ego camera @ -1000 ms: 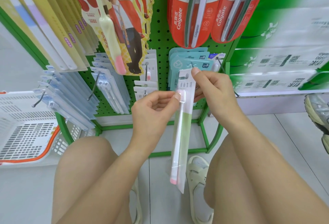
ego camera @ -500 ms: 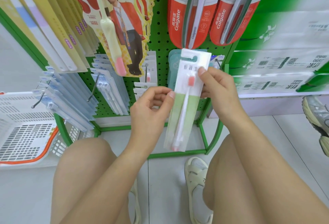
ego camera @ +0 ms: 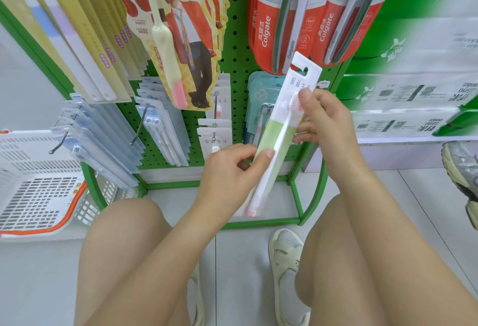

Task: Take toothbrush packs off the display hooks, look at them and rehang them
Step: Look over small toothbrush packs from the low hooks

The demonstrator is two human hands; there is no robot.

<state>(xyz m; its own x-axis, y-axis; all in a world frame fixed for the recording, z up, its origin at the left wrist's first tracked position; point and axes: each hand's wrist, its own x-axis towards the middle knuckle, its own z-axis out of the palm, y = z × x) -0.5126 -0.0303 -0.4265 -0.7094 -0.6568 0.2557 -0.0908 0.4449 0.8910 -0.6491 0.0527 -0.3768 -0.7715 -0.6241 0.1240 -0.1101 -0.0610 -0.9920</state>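
Head view looked down past my knees at the green pegboard (ego camera: 234,48). At far left a white basket (ego camera: 36,183) sat on the floor, and beside it rows of pale blue packs (ego camera: 103,142) hung on hooks. My left hand (ego camera: 230,180) pinched the lower part of the pack (ego camera: 280,131) between thumb and fingertips, while my right hand (ego camera: 323,121) gripped its upper part, thumb across the bristle end. The pack was off its hook, tilted with its hang-hole uppermost, held in front of the board below the red Colgate packs (ego camera: 310,15). I judged this the looking step, near its close. Next I would need to bring the hang-hole to a free hook (ego camera: 214,135), likely the one carrying the same white packs, and slide it on squarely.
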